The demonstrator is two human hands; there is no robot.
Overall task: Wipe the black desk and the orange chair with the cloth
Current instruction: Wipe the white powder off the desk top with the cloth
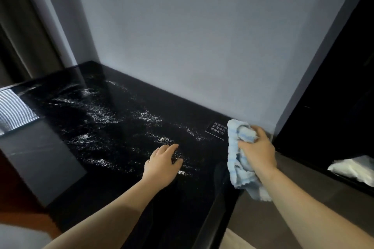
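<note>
Desk-wiping at an early or middle stage: cloth in hand at the desk's right end, chair not in view.

The right hand (257, 151) clenches a bunched light-blue cloth (237, 159) at the right edge of the black desk (113, 131), just beside a small white-lettered label (217, 130) near the wall (192, 36); the cloth's tail hangs over the edge. The left hand (162, 166) lies flat on the desktop, fingers straight, holding nothing. The glossy black top carries white flecks, either marble veining or residue; which cannot be told, so how much has been wiped is uncertain. The orange chair is not visible and, judged from this view, remains to be done. A ribbed metal panel (14, 107) lies at the desk's left end, a curtain (22, 26) hangs at upper left, and a dark cabinet (334, 97) holding a white crumpled item (352, 168) stands to the right.
</note>
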